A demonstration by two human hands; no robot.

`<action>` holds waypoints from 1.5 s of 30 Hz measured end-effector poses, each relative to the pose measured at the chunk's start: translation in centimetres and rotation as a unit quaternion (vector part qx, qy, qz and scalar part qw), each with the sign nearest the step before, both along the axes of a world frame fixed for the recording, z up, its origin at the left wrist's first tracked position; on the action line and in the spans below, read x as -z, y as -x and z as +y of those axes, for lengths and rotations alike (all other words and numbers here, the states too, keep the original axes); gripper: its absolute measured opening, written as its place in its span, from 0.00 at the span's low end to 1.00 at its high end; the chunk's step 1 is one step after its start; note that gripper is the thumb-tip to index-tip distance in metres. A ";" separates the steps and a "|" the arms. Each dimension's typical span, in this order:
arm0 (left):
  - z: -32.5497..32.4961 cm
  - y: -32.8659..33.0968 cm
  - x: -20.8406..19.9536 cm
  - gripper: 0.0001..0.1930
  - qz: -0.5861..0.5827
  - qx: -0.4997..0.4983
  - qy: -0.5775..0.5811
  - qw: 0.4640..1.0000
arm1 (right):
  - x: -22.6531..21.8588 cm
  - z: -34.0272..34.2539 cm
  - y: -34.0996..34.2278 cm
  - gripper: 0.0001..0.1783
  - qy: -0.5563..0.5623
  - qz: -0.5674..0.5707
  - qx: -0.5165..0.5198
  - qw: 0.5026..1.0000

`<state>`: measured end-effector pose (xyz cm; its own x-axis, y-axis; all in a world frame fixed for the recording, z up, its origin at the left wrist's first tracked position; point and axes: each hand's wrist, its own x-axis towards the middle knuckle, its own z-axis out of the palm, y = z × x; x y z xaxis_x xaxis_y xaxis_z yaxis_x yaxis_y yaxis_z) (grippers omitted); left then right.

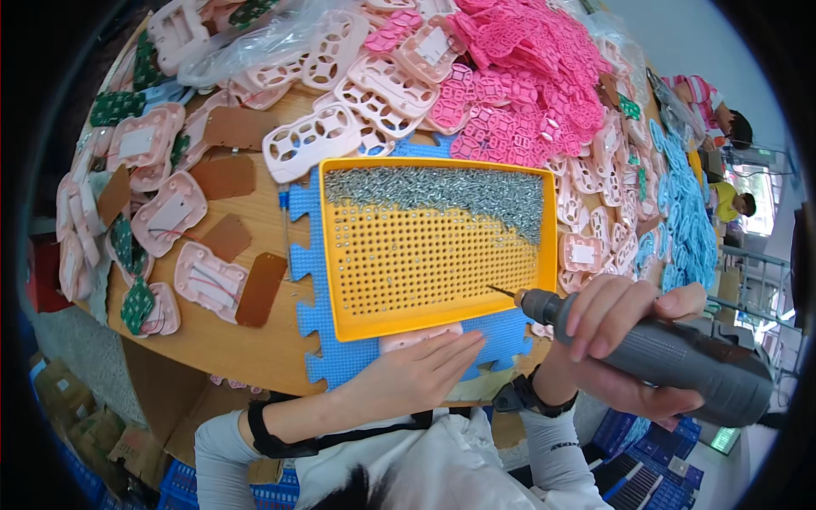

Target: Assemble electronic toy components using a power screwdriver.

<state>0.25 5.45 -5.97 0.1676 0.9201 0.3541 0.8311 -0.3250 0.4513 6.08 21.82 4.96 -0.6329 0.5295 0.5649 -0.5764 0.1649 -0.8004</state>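
My right hand is wrapped round a grey electric screwdriver. The tool's thin bit points left, over the near right part of a yellow perforated tray. Small silvery screws are heaped along the tray's far side, and others sit scattered in its holes. My left hand lies flat at the tray's near edge, fingers stretched out and pointing right. It partly covers a pale pink plastic casing; whether it presses on the casing cannot be made out.
Under the tray is a blue foam mat. Pink casings with brown sheets lie at left. Bright pink openwork pieces are heaped at the back, blue ones at right. Other people are at far right.
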 end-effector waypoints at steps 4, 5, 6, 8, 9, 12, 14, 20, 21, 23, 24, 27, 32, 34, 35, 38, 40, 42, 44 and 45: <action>-0.3 0.4 0.0 0.19 -0.108 -0.011 -0.021 0.994 | 0.7 0.7 -0.2 0.39 -0.062 -0.005 0.046 0.997; -0.4 0.8 -0.4 0.19 -0.110 -0.008 -0.023 0.994 | 0.6 1.0 -0.8 0.39 -0.065 0.007 0.064 0.996; -0.6 1.3 -1.2 0.19 -0.178 -0.026 -0.070 0.981 | 0.5 1.3 -1.4 0.38 -0.060 0.019 0.075 0.995; -2.1 3.8 -3.5 0.18 -0.193 -0.126 -0.091 0.969 | 0.2 1.7 -2.8 0.37 -0.057 0.021 0.115 0.991; -2.7 5.3 -4.3 0.17 -0.145 -0.205 -0.070 0.965 | 0.3 2.0 -3.5 0.36 -0.060 0.019 0.155 0.986; -2.1 7.1 -4.6 0.16 -0.283 -0.419 -0.003 0.863 | 1.1 3.0 -4.1 0.37 -0.050 0.019 0.163 0.985; -1.9 7.7 -4.8 0.16 -0.138 -0.314 -0.002 0.939 | 1.8 3.6 -3.5 0.38 -0.039 0.015 0.162 0.986; -0.5 1.8 -3.5 0.18 -0.052 0.000 0.024 0.998 | 3.1 4.4 -3.0 0.40 -0.065 0.005 0.147 0.987; -0.2 1.3 -3.1 0.18 -0.021 0.019 0.065 0.997 | 3.1 4.4 -3.3 0.40 -0.078 -0.002 0.136 0.988; 0.0 1.1 -2.2 0.18 -0.002 0.018 0.080 0.997 | 2.9 4.4 -4.6 0.40 -0.057 -0.007 0.127 0.990; 0.0 1.0 -1.9 0.19 0.021 0.014 0.094 0.995 | 2.9 4.4 -5.1 0.41 -0.036 -0.008 0.116 0.993; 0.3 0.5 -1.1 0.19 0.012 0.026 0.074 0.997 | 3.6 4.4 -5.3 0.41 -0.050 -0.010 0.122 0.991; 1.9 -0.3 -1.1 0.16 -0.011 0.031 0.065 0.997 | 4.3 4.2 -4.8 0.42 -0.039 0.017 0.110 0.993; 2.2 -0.5 -1.0 0.16 -0.018 0.037 0.067 0.997 | 4.5 4.3 -4.6 0.42 -0.039 0.031 0.104 0.993; 2.2 -0.6 -1.0 0.16 -0.018 0.035 0.065 0.997 | 4.6 4.3 -4.6 0.43 -0.048 0.018 0.114 0.992; 2.3 -0.6 -0.9 0.16 -0.020 0.033 0.063 0.997 | 4.7 4.6 -4.7 0.44 -0.060 0.003 0.109 0.992; 2.4 -0.6 -1.0 0.16 -0.022 0.034 0.063 0.997 | 4.5 4.8 -4.7 0.44 -0.063 0.000 0.093 0.994; 2.4 -0.7 -0.9 0.15 -0.021 0.035 0.064 0.997 | 4.0 4.8 -4.6 0.45 -0.066 -0.012 0.058 0.996; 2.3 -0.6 -0.8 0.15 -0.024 0.033 0.066 0.997 | 4.1 4.5 -3.8 0.43 -0.083 -0.023 0.081 0.993; 2.2 -0.6 -0.8 0.15 -0.027 0.031 0.068 0.997 | 4.2 4.5 -3.5 0.42 -0.101 -0.034 0.103 0.989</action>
<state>0.82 7.65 -5.20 0.2095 0.9485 0.2376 0.7845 -0.3081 0.5381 9.57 26.30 0.73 -0.5636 0.5313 0.6326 -0.4601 0.4341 -0.7745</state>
